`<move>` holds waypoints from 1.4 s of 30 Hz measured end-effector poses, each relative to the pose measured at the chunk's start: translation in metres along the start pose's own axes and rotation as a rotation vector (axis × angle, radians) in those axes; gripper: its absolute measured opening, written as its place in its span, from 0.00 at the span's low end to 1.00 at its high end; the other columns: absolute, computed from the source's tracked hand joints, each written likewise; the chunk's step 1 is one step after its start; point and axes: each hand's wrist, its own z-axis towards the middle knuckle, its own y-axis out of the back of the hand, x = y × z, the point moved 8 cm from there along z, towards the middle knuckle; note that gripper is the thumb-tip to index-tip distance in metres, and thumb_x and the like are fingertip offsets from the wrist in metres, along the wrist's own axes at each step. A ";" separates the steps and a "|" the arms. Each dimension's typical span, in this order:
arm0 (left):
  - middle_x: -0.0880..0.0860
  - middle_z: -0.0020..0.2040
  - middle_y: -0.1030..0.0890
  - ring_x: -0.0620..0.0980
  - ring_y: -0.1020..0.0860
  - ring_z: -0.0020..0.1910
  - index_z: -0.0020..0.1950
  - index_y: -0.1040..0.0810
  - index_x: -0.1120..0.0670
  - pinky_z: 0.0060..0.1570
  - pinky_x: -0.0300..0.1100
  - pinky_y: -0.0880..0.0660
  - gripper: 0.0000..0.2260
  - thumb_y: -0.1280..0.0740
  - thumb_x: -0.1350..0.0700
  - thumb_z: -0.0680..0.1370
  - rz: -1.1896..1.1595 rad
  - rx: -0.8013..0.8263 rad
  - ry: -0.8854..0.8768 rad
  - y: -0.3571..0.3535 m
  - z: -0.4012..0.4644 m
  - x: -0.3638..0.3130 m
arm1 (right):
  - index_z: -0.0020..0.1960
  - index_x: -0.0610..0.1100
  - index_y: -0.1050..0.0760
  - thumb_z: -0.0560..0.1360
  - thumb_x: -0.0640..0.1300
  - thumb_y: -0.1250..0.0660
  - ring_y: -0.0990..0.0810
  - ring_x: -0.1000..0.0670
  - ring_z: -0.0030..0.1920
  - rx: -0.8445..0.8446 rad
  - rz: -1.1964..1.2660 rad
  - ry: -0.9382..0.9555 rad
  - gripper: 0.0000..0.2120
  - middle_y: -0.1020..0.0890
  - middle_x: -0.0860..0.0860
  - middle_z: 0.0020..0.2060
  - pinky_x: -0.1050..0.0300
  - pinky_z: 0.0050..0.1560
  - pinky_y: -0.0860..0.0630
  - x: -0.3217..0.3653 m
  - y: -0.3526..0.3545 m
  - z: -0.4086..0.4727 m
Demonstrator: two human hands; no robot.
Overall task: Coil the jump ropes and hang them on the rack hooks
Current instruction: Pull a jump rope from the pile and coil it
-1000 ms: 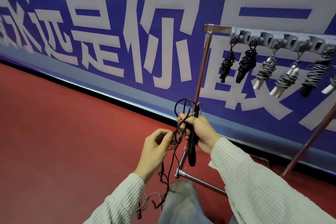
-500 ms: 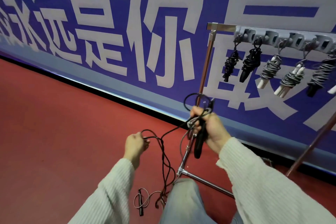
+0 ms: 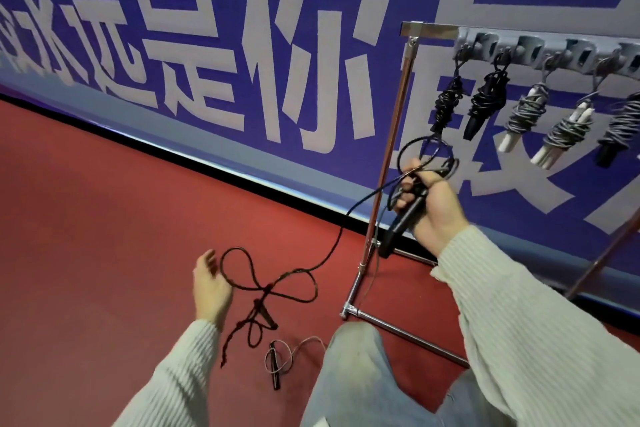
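My right hand [image 3: 434,204] grips the black handles of a black jump rope [image 3: 405,218] beside the rack's left post, with small loops sticking up above the fist. The rope's cord [image 3: 332,250] runs down to the left and ends in a tangled loop [image 3: 270,284] over the floor. My left hand [image 3: 209,284] is low at the left of that loop, fingers spread, touching or just off the cord. The rack's hook bar [image 3: 540,48] at upper right carries several coiled ropes, black [image 3: 485,100] and grey [image 3: 526,114].
A second, thin grey rope with a black handle [image 3: 275,362] lies on the red floor by my knee [image 3: 353,350]. The chrome rack post [image 3: 388,163] and base bar [image 3: 405,336] stand close to my right hand. A blue banner wall is behind.
My left hand swung down and left away from the right, drew the cord out, then opened. My right hand rose toward the rack with the handles.
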 end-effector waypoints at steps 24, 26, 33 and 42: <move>0.51 0.34 0.23 0.55 0.25 0.35 0.39 0.31 0.53 0.40 0.53 0.28 0.18 0.45 0.47 0.86 0.276 0.493 -0.662 -0.107 -0.057 -0.104 | 0.41 0.45 0.20 0.77 0.46 0.27 0.28 0.51 0.30 0.196 -0.872 -0.094 0.07 0.21 0.51 0.30 0.63 0.27 0.33 -0.058 0.010 -0.007; 0.49 0.40 0.19 0.54 0.22 0.41 0.45 0.26 0.49 0.42 0.51 0.25 0.12 0.44 0.48 0.85 0.374 0.580 -0.811 -0.116 -0.069 -0.119 | 0.40 0.45 0.18 0.76 0.47 0.26 0.29 0.53 0.31 0.345 -0.941 -0.107 0.08 0.24 0.52 0.30 0.61 0.31 0.32 -0.084 -0.003 -0.021; 0.45 0.47 0.16 0.49 0.19 0.43 0.54 0.25 0.40 0.42 0.46 0.24 0.08 0.42 0.50 0.83 0.384 0.572 -0.925 -0.118 -0.084 -0.131 | 0.41 0.35 0.23 0.79 0.39 0.30 0.30 0.59 0.26 0.364 -0.806 0.057 0.10 0.26 0.54 0.27 0.68 0.30 0.34 -0.086 -0.034 -0.029; 0.45 0.37 0.20 0.37 0.26 0.32 0.51 0.20 0.50 0.35 0.33 0.31 0.05 0.36 0.56 0.81 0.299 0.835 -0.643 -0.117 -0.081 -0.117 | 0.47 0.44 0.18 0.79 0.44 0.30 0.26 0.55 0.26 0.103 -0.562 -0.024 0.05 0.16 0.48 0.37 0.63 0.25 0.32 -0.084 -0.016 -0.016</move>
